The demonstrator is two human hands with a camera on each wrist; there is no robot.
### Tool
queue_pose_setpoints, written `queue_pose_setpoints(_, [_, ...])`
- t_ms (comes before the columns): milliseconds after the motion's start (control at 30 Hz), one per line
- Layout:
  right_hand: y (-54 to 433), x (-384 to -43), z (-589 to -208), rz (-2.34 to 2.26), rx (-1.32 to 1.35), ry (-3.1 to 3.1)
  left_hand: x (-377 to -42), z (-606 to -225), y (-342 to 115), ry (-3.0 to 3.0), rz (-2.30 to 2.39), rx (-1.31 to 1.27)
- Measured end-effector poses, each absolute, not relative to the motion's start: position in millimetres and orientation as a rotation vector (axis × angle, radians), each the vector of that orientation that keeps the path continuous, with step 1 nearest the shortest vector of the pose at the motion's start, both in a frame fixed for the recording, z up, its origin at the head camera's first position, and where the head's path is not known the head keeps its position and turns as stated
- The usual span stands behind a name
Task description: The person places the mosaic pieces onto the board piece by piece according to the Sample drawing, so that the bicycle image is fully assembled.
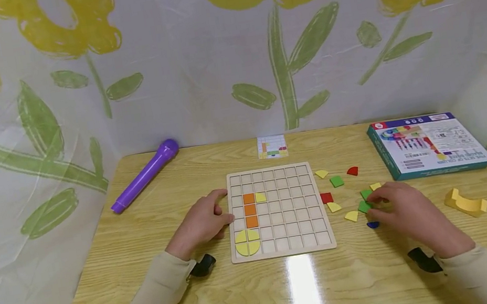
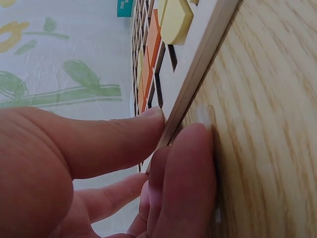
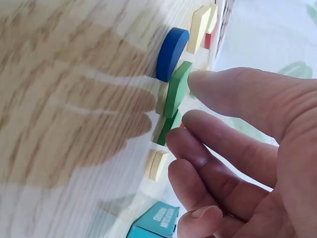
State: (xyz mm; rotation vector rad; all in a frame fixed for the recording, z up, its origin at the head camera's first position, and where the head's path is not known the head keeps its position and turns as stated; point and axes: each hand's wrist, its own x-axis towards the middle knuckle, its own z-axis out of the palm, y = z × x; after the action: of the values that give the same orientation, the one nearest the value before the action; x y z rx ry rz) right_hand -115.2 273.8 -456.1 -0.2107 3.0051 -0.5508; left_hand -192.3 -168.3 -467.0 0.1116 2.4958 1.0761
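Note:
My left hand point(image 1: 200, 218) is at the left edge of a wooden grid board point(image 1: 288, 252). Its thumb rests against the rim in the left wrist view, with other fingers bent beside the edge. Orange squares point(image 1: 250, 210), a yellow quarter piece point(image 1: 261, 197) and a yellow circle of quarter pieces point(image 1: 247, 243) sit in the grid. My right hand point(image 1: 403, 209) is over loose pieces to the board's right. Its thumb tip is at one edge of a green piece point(image 3: 178, 89), the index fingertip near its other end. Another green piece point(image 3: 169, 128) and a blue piece point(image 3: 172, 54) lie close by.
Several yellow, red and green pieces, one a green square point(image 1: 336, 181), lie right of the board. A pattern card point(image 1: 272, 147) is behind it. Around these are a purple toy microphone point(image 1: 144, 176), a puzzle box point(image 1: 431, 145) and a yellow curved block point(image 1: 467, 202).

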Motion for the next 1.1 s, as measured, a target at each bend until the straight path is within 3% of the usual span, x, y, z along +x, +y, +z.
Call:
queue_pose_setpoints(767, [260, -124, -456, -0.567, -0.248, 2.974, -193, -469, -169, 2.495, 1.076, 0.128])
queue_pose_setpoints(1100, [209, -135, -449, -0.667, -0.384, 2.948, -193, -468, -170, 2.483, 1.109, 0.124])
